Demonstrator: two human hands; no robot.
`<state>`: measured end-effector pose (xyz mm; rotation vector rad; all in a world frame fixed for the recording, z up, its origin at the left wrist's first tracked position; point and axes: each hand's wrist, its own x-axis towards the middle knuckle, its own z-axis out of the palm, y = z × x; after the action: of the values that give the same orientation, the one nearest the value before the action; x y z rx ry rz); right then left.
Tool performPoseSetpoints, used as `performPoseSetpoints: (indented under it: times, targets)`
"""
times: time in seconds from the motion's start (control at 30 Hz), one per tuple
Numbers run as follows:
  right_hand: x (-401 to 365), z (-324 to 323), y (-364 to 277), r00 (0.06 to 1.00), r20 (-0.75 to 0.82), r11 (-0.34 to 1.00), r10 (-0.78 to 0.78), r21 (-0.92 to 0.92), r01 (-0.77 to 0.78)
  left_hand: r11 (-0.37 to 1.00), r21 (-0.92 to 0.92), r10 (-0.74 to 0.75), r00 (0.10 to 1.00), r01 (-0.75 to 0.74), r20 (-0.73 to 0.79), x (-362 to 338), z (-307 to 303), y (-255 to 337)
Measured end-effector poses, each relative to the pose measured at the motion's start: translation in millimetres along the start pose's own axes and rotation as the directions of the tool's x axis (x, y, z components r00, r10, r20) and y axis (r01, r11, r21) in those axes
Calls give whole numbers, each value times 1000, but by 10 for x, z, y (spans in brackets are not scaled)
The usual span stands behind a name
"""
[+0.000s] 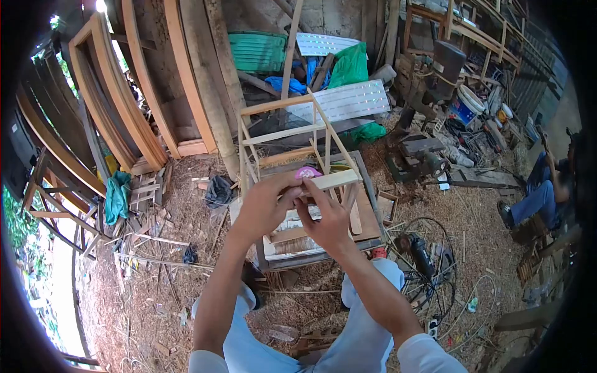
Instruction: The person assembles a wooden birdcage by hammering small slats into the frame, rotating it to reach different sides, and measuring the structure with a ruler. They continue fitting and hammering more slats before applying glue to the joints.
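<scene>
My left hand (266, 208) is closed, its fingertips at a pink rounded thing (306, 173) with pale markings; its kind is not clear. My right hand (328, 222) meets it from the right, thumb and fingers drawn together in a pinch. Whatever lies between the right fingertips is too small to make out. Both hands are over the top rail (337, 180) of a pale wooden chair-like frame (283, 132). The frame stands on a low worktable (367, 239), and its lower parts are partly hidden by my hands.
Sawdust and offcuts cover the floor. Wooden door frames (180, 81) lean at the left. A black power tool (421, 255) with a coiled cable lies right of the table. A bench vise (416, 163) stands farther back. Another person (541, 193) sits at the far right.
</scene>
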<state>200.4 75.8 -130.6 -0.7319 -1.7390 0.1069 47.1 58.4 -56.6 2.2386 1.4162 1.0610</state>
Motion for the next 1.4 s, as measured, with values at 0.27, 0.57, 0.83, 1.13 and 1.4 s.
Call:
performPoseSetpoints:
  times: [0.27,0.57,0.83,1.13,1.4]
  targets:
    - [-37,-35,-86,1000,-9,998,22,66,-21,985,-143,-99,995,100,13,-26,-51,132]
    - [-56,-87,-174,994,82,996,74,51,-79,979,-150,-137,991,135,-2,-80,-56,151]
    - [-53,-92,-183,992,102,997,78,2,-79,993,-94,-75,997,72,-35,-85,-36,115]
    - [-145,-214,3,984,-51,951,172,268,-153,994,-92,-71,997,68,-35,0,-12,53]
    - [-455,-471,375,836,477,942,271,47,-333,987,5,-162,987,162,21,43,-14,51]
